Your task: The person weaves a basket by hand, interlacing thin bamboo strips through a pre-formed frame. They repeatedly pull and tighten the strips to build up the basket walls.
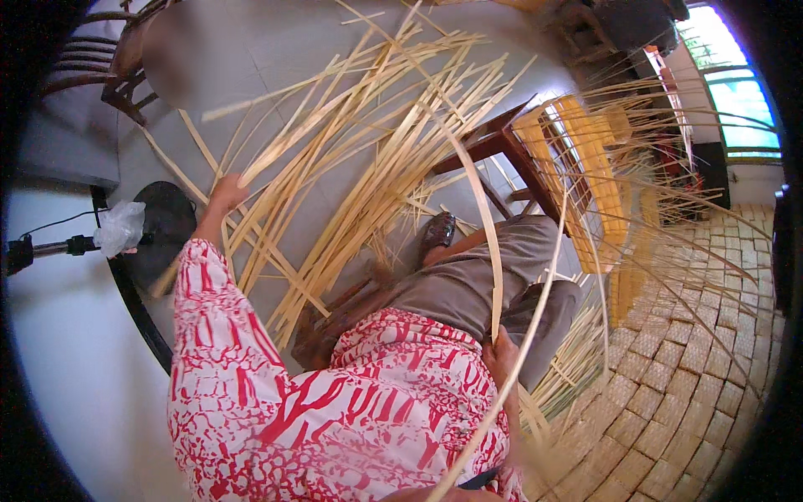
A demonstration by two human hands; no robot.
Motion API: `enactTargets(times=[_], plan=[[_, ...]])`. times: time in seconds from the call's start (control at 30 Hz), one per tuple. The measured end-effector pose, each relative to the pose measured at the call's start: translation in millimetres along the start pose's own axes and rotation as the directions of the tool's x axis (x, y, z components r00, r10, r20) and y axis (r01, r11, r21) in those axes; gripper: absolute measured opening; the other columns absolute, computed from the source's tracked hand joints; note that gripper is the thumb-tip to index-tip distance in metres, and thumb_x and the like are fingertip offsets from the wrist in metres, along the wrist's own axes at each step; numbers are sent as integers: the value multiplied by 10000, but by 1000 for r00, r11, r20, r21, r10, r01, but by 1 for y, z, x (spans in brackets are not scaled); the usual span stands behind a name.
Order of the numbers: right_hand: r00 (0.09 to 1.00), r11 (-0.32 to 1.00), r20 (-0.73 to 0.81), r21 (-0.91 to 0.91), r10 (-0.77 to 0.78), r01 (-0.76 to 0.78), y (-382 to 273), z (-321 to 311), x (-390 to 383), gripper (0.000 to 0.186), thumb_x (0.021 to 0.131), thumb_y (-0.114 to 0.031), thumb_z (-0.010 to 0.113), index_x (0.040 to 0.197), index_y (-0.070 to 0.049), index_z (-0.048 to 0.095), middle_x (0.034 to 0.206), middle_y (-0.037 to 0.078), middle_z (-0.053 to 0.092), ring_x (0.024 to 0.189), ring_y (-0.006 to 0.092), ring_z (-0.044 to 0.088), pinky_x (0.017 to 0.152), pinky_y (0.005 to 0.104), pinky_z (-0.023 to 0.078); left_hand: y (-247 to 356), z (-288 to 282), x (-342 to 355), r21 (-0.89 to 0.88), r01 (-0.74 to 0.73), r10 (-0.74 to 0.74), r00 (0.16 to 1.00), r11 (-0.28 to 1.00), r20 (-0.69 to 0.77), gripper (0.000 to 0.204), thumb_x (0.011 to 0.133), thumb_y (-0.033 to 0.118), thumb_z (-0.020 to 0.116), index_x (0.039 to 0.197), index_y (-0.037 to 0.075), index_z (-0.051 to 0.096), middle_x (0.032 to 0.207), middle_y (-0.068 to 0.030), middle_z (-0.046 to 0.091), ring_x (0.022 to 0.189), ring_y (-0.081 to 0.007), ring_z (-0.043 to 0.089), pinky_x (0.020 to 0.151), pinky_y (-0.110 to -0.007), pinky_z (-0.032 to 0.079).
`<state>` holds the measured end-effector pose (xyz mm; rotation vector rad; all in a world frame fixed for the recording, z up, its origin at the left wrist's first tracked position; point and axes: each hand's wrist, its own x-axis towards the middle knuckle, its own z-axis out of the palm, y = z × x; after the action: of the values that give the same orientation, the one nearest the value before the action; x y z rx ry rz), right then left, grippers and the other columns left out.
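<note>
Left hand (226,194) is stretched out ahead on a red-and-white patterned sleeve (209,326), closed on the near ends of a few bamboo strips from the strip pile (368,142). Fingers are wrapped round them; the thumb side is hidden, so I can't tell the exact grip.

Using the wooden stool (493,142) as reference:
- The strip pile fans across the grey floor (251,50) left of the stool, with some strips running over the stool's near corner.
- The left hand is well left of the stool, at the pile's lower-left edge.
- Right hand (500,356) is below the stool, down by the lap, closed around one long strip (489,217). That strip arcs up from the hand, bends left, and passes just left of the stool's leg. A second thin strip (535,318) crosses beside this hand; can't tell if it's gripped too.
- A shoe (438,229) sits on the floor just below-left of the stool, with a grey trouser leg (485,276) running back from it.
- A partly woven mat (686,351) with a checker pattern lies right and below the stool. Loose strip ends stick up from its edge.
- A yellow woven piece (585,167) rests against the stool's right side.
- A black round base (163,226) with a crumpled plastic bag (121,227) is far left of the stool, beyond the left hand.
</note>
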<state>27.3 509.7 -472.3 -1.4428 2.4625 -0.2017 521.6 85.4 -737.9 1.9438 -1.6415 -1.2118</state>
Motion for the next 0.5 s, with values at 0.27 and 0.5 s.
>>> enactTargets(times=[0.27,0.5], plan=[[999,1000,44,-24,5,-4,-9,-29,-7,227,895,-99,606,1115,-46,588,792,255,614,766,452,625,608,436,486,-16,42,-10,-72,112,-125,970,991,-208,310,769,284,688,971,50,720,867,-145,724,813,-292,707,732,-398,542],[995,998,91,-44,40,-36,-31,-53,-5,295,910,-71,568,1204,-54,593,778,257,612,735,403,661,606,398,489,-66,78,-10,219,163,-123,975,962,-185,355,798,189,687,1134,79,658,1104,-193,688,1052,-375,649,883,-453,524]])
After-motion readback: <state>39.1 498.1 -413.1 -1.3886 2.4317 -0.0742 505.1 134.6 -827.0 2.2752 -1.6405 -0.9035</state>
